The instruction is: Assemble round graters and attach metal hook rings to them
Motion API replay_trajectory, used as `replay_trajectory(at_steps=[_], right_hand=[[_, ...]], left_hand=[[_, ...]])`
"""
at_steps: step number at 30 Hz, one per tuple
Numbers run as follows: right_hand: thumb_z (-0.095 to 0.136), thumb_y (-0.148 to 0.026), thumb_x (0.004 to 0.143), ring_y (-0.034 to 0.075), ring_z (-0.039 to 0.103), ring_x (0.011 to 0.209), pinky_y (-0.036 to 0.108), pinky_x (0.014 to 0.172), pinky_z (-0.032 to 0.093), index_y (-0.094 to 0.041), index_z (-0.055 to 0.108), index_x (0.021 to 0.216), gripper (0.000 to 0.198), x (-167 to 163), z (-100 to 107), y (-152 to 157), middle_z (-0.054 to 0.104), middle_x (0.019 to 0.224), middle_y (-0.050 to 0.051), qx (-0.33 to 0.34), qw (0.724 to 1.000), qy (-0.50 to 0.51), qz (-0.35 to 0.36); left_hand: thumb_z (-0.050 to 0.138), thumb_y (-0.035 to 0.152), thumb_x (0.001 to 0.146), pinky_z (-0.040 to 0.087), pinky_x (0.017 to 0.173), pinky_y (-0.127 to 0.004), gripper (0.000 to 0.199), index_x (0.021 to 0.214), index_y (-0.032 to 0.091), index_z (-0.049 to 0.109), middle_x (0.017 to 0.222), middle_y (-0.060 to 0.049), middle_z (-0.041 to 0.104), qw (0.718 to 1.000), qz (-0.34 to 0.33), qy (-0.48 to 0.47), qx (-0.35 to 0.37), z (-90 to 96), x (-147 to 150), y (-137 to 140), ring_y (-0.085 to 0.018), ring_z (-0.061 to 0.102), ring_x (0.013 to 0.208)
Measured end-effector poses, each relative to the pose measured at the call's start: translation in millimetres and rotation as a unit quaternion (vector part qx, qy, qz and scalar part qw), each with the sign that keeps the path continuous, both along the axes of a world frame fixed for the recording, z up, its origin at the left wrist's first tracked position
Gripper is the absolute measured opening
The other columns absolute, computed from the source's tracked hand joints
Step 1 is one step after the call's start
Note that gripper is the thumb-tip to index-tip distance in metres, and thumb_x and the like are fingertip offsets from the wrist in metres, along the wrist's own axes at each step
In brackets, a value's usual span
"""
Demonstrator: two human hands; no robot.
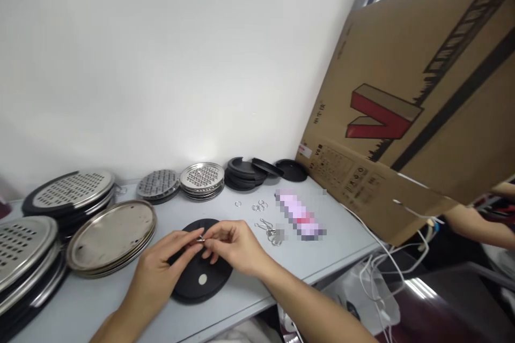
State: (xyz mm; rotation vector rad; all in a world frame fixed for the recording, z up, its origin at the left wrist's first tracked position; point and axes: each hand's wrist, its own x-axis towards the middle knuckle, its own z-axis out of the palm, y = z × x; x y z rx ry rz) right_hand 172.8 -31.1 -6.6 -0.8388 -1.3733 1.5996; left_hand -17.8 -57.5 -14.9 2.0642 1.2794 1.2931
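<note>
My left hand [163,268] and my right hand [233,249] meet above a black round disc [201,281] lying flat on the grey table [249,295]. Between the fingertips of both hands I pinch a small metal ring or clip [200,238]. The disc has a small pale spot near its centre. Just right of my hands lie loose metal rings [259,206] and a few wire clips [269,229].
Stacks of perforated metal plates [72,188] and plain metal trays [110,236] fill the left. Smaller perforated discs [201,178] and black lids [245,171] line the wall. A big cardboard sheet [422,102] leans at right, another person's arm [478,225] beneath it. White cables [378,273] hang off the edge.
</note>
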Motion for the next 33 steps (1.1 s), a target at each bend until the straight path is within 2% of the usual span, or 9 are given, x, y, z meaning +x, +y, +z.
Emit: replay_trajectory(at_steps=[4,7,12,14,18,21,25,28,33], right_hand=[[0.081,-0.052,0.067,0.015,0.067,0.06,0.026,0.057,0.053,-0.014,0.069,0.085,0.044,0,-1,0,0.068,0.065,0.001,-0.005,1.0,0.014,0.01],[0.084,-0.052,0.063,0.014,0.067,0.06,0.025,0.055,0.053,-0.014,0.067,0.091,0.05,1,-2,1,0.067,0.065,0.0,-0.026,0.999,0.04,0.019],[0.086,-0.052,0.061,0.013,0.065,0.056,0.027,0.057,0.054,-0.011,0.072,0.089,0.053,4,-3,3,0.068,0.068,0.003,-0.068,0.991,0.039,0.106],[0.082,-0.053,0.067,0.011,0.062,0.054,0.025,0.054,0.053,-0.011,0.075,0.088,0.047,6,-2,2,0.067,0.069,0.003,-0.044,0.995,0.023,0.09],[0.07,-0.045,0.083,0.007,0.055,0.052,0.019,0.045,0.046,-0.017,0.079,0.094,0.031,6,-1,-3,0.065,0.073,0.001,0.073,0.996,-0.046,0.006],[0.069,-0.04,0.085,0.009,0.058,0.055,0.02,0.049,0.048,-0.019,0.079,0.099,0.027,5,-3,-5,0.066,0.074,0.001,0.096,0.994,-0.045,-0.004],[0.068,-0.044,0.086,0.01,0.06,0.053,0.022,0.053,0.05,-0.016,0.077,0.1,0.033,3,-3,-2,0.064,0.067,0.0,0.081,0.997,0.0,0.02],[0.075,-0.046,0.079,0.009,0.06,0.052,0.023,0.054,0.05,-0.013,0.077,0.093,0.036,2,0,0,0.065,0.065,0.0,0.042,0.999,0.032,0.013],[0.087,-0.042,0.063,0.013,0.067,0.062,0.025,0.061,0.054,-0.011,0.073,0.086,0.041,4,4,1,0.07,0.068,0.003,-0.051,0.993,0.095,0.049]], left_hand=[[0.066,0.043,0.089,0.058,0.076,-0.024,0.028,0.11,0.027,0.075,0.094,-0.002,0.074,0.999,0.021,-0.001,-0.027,-3.0,0,1,-0.018,0.071,0.084],[0.064,0.042,0.091,0.057,0.077,-0.023,0.028,0.114,0.028,0.073,0.095,-0.001,0.073,1.0,0.01,0.009,-0.015,-4.1,0,0,-0.017,0.071,0.084],[0.063,0.035,0.092,0.055,0.079,-0.021,0.024,0.113,0.028,0.073,0.097,0.0,0.071,1.0,-0.006,0.022,0.012,-2.2,0,-3,-0.016,0.069,0.086],[0.063,0.034,0.092,0.055,0.079,-0.021,0.025,0.115,0.027,0.072,0.097,-0.001,0.071,1.0,-0.005,0.025,0.011,-0.2,0,-4,-0.016,0.069,0.087],[0.064,0.035,0.092,0.054,0.078,-0.021,0.028,0.118,0.027,0.072,0.094,-0.001,0.071,1.0,0.002,0.023,0.003,2.5,3,-4,-0.015,0.068,0.084],[0.065,0.037,0.091,0.055,0.078,-0.021,0.029,0.117,0.027,0.072,0.095,-0.001,0.071,1.0,0.005,0.01,-0.013,1.6,3,-3,-0.015,0.069,0.086],[0.068,0.039,0.088,0.057,0.077,-0.022,0.028,0.112,0.027,0.075,0.097,-0.002,0.074,0.997,-0.004,-0.042,-0.061,0.8,2,-1,-0.017,0.071,0.088],[0.073,0.041,0.083,0.059,0.074,-0.02,0.024,0.102,0.026,0.079,0.093,-0.002,0.076,0.993,-0.005,-0.088,-0.081,3.4,2,1,-0.017,0.073,0.083],[0.074,0.034,0.083,0.057,0.068,-0.015,0.017,0.098,0.027,0.079,0.084,0.0,0.075,0.993,-0.033,-0.102,-0.043,7.9,4,-1,-0.013,0.071,0.075]])
